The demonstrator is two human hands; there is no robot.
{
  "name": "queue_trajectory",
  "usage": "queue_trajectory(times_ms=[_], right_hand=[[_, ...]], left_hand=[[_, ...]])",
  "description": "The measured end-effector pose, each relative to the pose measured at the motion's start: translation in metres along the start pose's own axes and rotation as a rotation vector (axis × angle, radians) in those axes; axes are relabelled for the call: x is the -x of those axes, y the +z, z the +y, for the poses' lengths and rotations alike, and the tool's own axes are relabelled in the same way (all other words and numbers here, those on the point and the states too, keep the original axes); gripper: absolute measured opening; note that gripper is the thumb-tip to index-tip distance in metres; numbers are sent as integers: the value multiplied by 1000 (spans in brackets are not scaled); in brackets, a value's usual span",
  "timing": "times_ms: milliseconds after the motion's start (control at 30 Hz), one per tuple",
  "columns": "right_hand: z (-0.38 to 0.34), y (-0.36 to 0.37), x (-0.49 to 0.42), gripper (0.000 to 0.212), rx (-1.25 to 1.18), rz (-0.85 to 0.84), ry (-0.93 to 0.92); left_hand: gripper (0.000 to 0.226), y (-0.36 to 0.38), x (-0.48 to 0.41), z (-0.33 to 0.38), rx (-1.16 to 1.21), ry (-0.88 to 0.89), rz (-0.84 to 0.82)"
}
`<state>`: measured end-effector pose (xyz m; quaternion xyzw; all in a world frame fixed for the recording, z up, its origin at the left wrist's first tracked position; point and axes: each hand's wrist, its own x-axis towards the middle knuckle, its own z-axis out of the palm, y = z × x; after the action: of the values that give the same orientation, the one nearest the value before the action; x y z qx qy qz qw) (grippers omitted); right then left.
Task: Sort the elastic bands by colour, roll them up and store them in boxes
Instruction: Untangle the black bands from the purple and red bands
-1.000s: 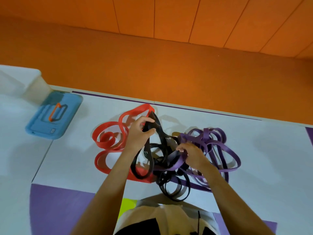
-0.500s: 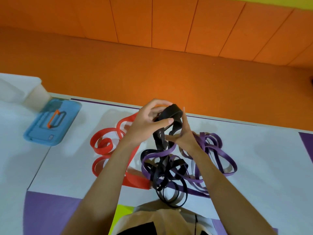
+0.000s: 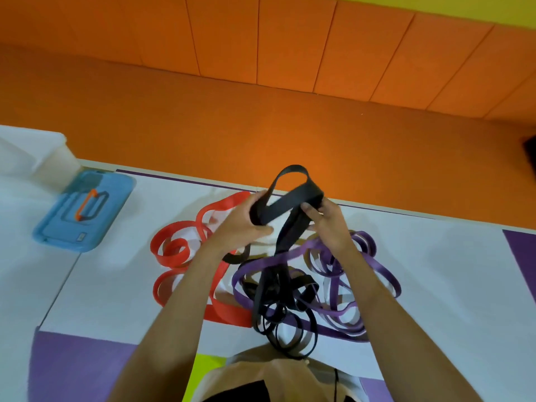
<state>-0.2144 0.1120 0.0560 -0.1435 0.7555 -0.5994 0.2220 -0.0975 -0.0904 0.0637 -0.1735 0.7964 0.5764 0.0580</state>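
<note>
A tangle of elastic bands lies on the white mat (image 3: pixel 435 271): red bands (image 3: pixel 174 250) at the left, purple bands (image 3: pixel 371 265) at the right, thin black bands (image 3: pixel 278 309) in the middle. I hold a wide black band (image 3: pixel 290 198) lifted above the pile. My left hand (image 3: pixel 246 224) grips its folded left part. My right hand (image 3: pixel 327 224) pinches it on the right. The band's lower end hangs down into the black tangle.
A blue case (image 3: pixel 84 210) with an orange clip lies at the left on the white surface. A white object (image 3: pixel 34 158) sits at the far left. The orange floor (image 3: pixel 261 126) and wall lie beyond the mat's far edge. Purple mat sections border the near side.
Both hands have raised the wide black band out of the pile and moved apart, stretching a folded loop between them. One second ago they were down among the tangled bands.
</note>
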Motion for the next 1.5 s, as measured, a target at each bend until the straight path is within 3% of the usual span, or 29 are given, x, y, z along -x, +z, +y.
queue_trajectory(times_ms=[67, 100, 167, 300, 433, 500, 633, 833, 900, 933, 1033, 1133, 1167, 1267, 1367, 1433, 1500], right_hand=[[-22, 3, -1, 25, 59, 0, -109], [-33, 6, -1, 31, 101, -12, -164], [-49, 13, 0, 38, 131, -12, -232], [-55, 15, 9, 42, 7, 1, -301], [-35, 12, 19, 70, -65, -137, -25], [-18, 7, 25, 59, 0, -259, 114], [17, -2, 37, 18, 153, -414, 159], [20, -9, 28, 23, 203, -302, 95], [14, -10, 26, 16, 168, -220, 40], [10, -12, 26, 13, 151, -165, 7], [0, -12, 21, 20, 99, 8, -50], [-8, -5, 17, 20, -158, 136, 71], [-11, -3, 17, 20, -256, 164, 123], [-19, 0, 15, 19, -456, 185, 222], [-22, 1, 17, 13, -512, 141, 210], [-13, -5, 21, 33, -408, 49, 145], [5, -12, 27, 49, -196, -64, 66]], left_hand=[[92, 21, -6, -6, -77, -45, -157], [81, 33, -9, -8, -103, -47, -173], [44, 54, -14, -8, -88, -52, -44], [27, 64, -19, 3, 43, 6, 162], [35, 62, -13, 14, 183, -28, 166], [30, 59, -12, 26, 331, -85, 180], [29, 33, -16, 51, 515, 33, 285], [29, 26, -11, 43, 523, 63, 261], [51, 27, -8, 33, 465, 43, 164], [51, 28, -7, 26, 435, 8, 96], [13, 39, 1, 6, 345, -47, -86], [15, 56, 7, -9, 298, -46, -238], [25, 63, 8, -10, 276, -43, -268], [48, 81, 8, -9, 292, -11, -144], [27, 89, 5, -12, 353, -29, 85], [26, 87, 6, -17, 350, -100, 76], [43, 85, 7, -24, 376, -251, 48]])
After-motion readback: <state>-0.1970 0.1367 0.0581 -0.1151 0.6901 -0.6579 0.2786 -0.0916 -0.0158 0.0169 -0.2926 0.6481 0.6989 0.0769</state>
